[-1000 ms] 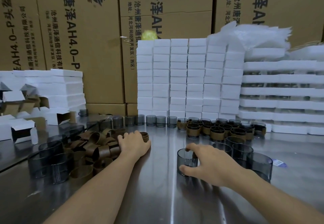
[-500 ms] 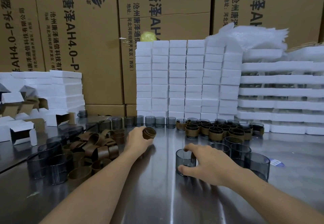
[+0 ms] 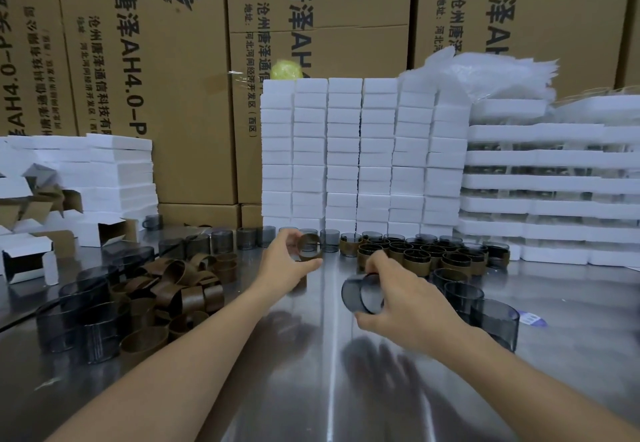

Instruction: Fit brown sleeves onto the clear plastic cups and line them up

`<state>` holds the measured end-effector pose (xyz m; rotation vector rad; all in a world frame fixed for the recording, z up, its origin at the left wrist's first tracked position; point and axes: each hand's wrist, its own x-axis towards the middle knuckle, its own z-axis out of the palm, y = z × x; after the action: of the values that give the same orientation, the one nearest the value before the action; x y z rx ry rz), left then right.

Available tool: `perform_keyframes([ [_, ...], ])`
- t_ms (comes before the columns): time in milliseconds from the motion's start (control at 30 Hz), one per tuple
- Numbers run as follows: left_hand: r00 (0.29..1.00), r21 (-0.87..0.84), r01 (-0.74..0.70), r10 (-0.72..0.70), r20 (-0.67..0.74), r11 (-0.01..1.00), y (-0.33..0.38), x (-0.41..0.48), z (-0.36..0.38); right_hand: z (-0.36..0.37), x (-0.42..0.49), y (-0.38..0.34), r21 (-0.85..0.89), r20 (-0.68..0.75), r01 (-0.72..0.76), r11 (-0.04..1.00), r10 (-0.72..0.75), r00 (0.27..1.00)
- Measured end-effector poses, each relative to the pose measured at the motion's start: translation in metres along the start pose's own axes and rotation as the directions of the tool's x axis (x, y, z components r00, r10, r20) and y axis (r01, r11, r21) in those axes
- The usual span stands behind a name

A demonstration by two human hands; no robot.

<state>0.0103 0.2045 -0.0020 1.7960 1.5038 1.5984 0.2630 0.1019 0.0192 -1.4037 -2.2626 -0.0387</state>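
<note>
My left hand (image 3: 285, 261) holds a brown sleeve (image 3: 309, 247) up above the steel table, the ring pinched between thumb and fingers. My right hand (image 3: 403, 298) grips a clear smoky plastic cup (image 3: 360, 294), lifted off the table and tipped on its side with its base toward the left. A pile of loose brown sleeves (image 3: 180, 285) lies at the left. Sleeved cups (image 3: 419, 256) stand grouped at the back right. Bare cups (image 3: 464, 296) stand just right of my right hand.
More bare cups (image 3: 79, 320) stand at the front left, and a row of them (image 3: 221, 240) runs along the back. Stacks of white boxes (image 3: 346, 157) and white trays (image 3: 550, 182) rise behind, before cardboard cartons (image 3: 145, 60). Folded cartons (image 3: 31, 251) sit at far left.
My left hand picked a sleeve from the pile and raised it toward the middle. My right hand lifted the cup off the table and tipped it sideways.
</note>
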Motion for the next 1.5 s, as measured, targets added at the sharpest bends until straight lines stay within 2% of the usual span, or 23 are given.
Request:
perform_keyframes([
  [100,0.987,0.083,-0.129,0.12,0.112,0.988,0.007,-0.007,0.008,-0.003,0.003,0.005,0.109,-0.083,-0.03,0.994,0.039,0.996],
  [200,0.959,0.127,-0.205,0.172,0.227,0.971,0.013,-0.015,0.021,-0.005,0.004,0.01,0.134,-0.149,-0.02,0.991,0.041,0.988],
  [400,0.849,0.229,-0.204,0.056,0.525,0.952,0.012,-0.029,0.04,-0.009,0.009,0.024,0.137,-0.312,0.011,0.99,0.033,0.949],
  [567,0.839,0.251,-0.218,0.05,0.542,0.943,0.012,-0.034,0.043,-0.013,0.013,0.034,0.117,-0.385,0.003,0.993,0.043,0.922],
  [667,0.881,0.25,-0.228,0.09,0.465,0.941,0.015,-0.037,0.042,-0.016,0.015,0.034,0.167,-0.424,0.013,0.986,0.06,0.904],
  [733,0.925,0.182,-0.295,0.232,0.301,0.938,0.025,-0.039,0.041,-0.016,0.016,0.034,0.199,-0.443,0.046,0.979,0.048,0.895],
  [767,0.925,0.166,-0.353,0.317,0.21,0.921,0.032,-0.038,0.041,-0.016,0.016,0.034,0.212,-0.448,0.065,0.975,0.038,0.893],
  [833,0.875,0.185,-0.484,0.477,0.085,0.855,0.048,-0.038,0.04,-0.014,0.015,0.034,0.244,-0.446,0.105,0.964,0.015,0.895],
  [967,0.703,0.242,-0.692,0.711,0.012,0.68,0.071,-0.043,0.045,-0.01,0.016,0.029,0.322,-0.457,0.201,0.925,-0.034,0.889],
  [1100,0.699,0.187,-0.689,0.71,-0.085,0.7,0.084,-0.047,0.041,-0.01,0.018,0.026,0.359,-0.524,0.274,0.892,-0.05,0.85],
  [1233,0.691,0.191,-0.686,0.711,-0.132,0.702,0.087,-0.048,0.036,-0.009,0.018,0.024,0.325,-0.57,0.337,0.884,-0.101,0.816],
  [1400,0.68,0.171,-0.696,0.717,-0.155,0.698,0.091,-0.047,0.039,-0.01,0.018,0.024,0.347,-0.565,0.324,0.88,-0.08,0.821],
  [1467,0.728,0.117,-0.661,0.671,-0.14,0.741,0.094,-0.048,0.04,-0.011,0.016,0.023,0.41,-0.543,0.304,0.86,-0.037,0.839],
  [1500,0.786,0.041,-0.606,0.606,-0.125,0.794,0.097,-0.049,0.041,-0.012,0.015,0.022,0.448,-0.532,0.296,0.844,-0.015,0.847],
])
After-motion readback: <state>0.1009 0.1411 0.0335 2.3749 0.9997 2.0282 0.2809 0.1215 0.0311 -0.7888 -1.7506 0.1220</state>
